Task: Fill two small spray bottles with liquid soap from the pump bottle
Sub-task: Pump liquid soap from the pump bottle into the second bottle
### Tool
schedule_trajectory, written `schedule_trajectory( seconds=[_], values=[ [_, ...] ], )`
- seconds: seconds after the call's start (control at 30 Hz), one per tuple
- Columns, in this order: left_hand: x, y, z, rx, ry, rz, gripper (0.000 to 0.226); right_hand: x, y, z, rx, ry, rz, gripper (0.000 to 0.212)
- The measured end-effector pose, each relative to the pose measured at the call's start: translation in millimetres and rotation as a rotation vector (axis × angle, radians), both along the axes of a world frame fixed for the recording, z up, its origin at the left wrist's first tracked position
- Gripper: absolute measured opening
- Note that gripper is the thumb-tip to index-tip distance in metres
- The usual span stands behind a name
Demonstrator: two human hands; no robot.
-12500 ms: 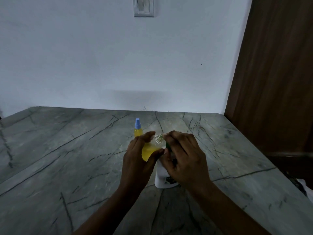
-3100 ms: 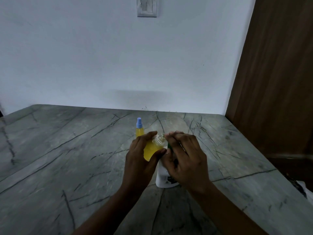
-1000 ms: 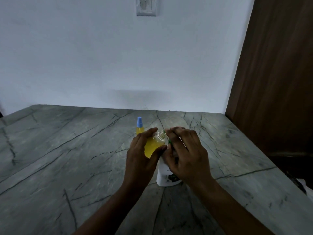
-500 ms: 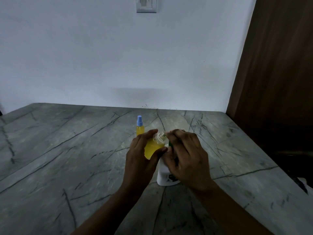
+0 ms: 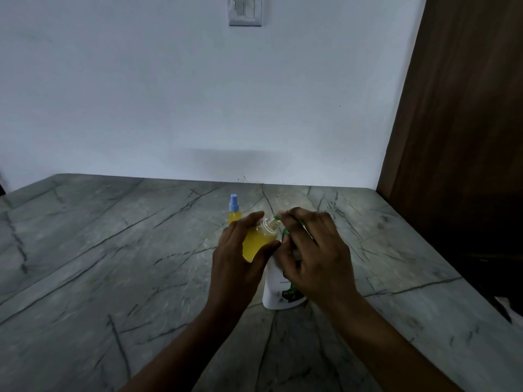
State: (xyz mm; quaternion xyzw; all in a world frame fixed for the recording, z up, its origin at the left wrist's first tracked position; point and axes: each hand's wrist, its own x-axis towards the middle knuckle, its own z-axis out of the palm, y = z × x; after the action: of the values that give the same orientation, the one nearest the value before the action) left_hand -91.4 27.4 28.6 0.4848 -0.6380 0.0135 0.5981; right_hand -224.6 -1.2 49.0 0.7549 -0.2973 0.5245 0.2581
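Head view: the open spray bottle (image 5: 259, 241), tilted with its neck at the spout, lies in the left hand (image 5: 235, 261), fingers wrapped round its body (light, probably soap-slick plastic; best held mid-body). The right hand (image 5: 317, 256) curls over the top of the pump bottle (image 5: 278, 290). Half a second on, nothing has shifted.

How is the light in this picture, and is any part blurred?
Head view: dim, bluish light; motion blur smears the countertop at left; a soft shadow lies on the wall; the left hand and its spray bottle look sharper.
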Motion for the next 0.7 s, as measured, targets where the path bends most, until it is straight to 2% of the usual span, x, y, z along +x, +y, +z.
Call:
schedule_trajectory(
  seconds=[0.3,0.7],
  values=[
    [1.6,0.9,-3.3,0.035,0.001,0.001,0.048,2.7,-1.4,-10.8,-0.023,-0.015,0.021,0.045],
    [1.9,1.1,-3.2,0.042,0.011,-0.011,0.047,1.2,-4.6,-12.4,-0.058,0.010,0.005,0.032]
  ],
)
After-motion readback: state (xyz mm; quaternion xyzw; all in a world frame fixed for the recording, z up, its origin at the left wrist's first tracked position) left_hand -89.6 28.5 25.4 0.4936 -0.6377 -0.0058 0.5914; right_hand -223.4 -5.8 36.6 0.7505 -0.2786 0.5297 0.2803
